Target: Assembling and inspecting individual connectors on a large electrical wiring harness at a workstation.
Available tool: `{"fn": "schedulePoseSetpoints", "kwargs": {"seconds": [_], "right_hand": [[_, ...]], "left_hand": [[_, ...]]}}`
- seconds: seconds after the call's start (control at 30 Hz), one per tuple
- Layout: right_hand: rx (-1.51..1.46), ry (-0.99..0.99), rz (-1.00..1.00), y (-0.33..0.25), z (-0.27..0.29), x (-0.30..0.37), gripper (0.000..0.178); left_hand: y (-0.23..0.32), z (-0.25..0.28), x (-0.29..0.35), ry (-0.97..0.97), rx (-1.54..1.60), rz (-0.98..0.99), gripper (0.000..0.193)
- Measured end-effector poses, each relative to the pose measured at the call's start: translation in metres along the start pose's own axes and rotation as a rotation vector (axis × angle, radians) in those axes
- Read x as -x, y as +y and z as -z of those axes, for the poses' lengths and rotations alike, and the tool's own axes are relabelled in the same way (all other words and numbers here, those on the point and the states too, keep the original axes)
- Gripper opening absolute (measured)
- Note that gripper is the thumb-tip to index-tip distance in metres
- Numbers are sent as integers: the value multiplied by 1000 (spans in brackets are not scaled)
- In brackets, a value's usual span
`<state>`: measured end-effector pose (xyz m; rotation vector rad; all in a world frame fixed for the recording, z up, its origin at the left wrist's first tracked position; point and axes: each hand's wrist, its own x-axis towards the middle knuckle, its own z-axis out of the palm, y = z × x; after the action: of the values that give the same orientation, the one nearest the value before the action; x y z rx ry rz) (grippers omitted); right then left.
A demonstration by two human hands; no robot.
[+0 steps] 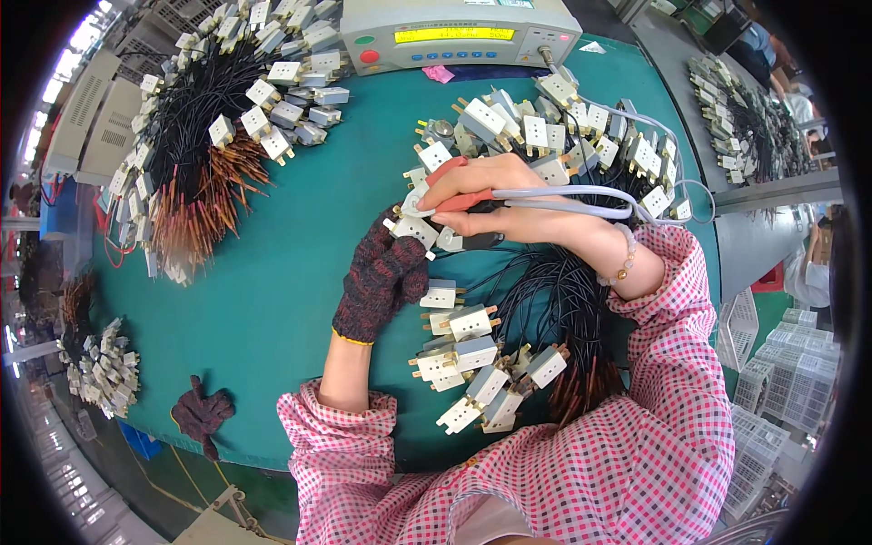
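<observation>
My left hand (381, 277), in a dark knitted glove, is closed round a white-and-grey plug (415, 229) with brass pins, near the middle of the bench. My bare right hand (500, 195) is closed on a red-handled test probe (470, 201), with grey leads running off to the right. A second red handle part (445, 171) shows by its fingers. The probe's front end is over the plug, but exact contact is hidden. A bundle of corded plugs (472, 322) lies beside my left hand, its black cords (554, 295) under my right forearm.
A tester (454, 41) with a lit yellow display stands at the back of the green bench (272, 318). More plugs (536, 132) lie before it. A large corded pile (218, 118) fills the back left. A loose glove (202, 413) lies near the front left edge. White crates (790, 372) stand off to the right.
</observation>
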<state>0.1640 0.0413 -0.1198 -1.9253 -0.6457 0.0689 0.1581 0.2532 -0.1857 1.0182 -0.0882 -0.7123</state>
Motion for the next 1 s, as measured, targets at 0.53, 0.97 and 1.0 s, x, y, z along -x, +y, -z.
{"fn": "schedulePoseSetpoints", "kwargs": {"seconds": [0.53,0.97,1.0], "right_hand": [[-407,260,60,2,4,0,13],[-364,572,49,13,7,-5,14],[-306,538,29,15,10,0,16]], "left_hand": [[0,8,-13,-275,597,78,73],[6,-17,-31,-33,-95,-210,64],[7,-22,-35,-59,-35,-214,63]]}}
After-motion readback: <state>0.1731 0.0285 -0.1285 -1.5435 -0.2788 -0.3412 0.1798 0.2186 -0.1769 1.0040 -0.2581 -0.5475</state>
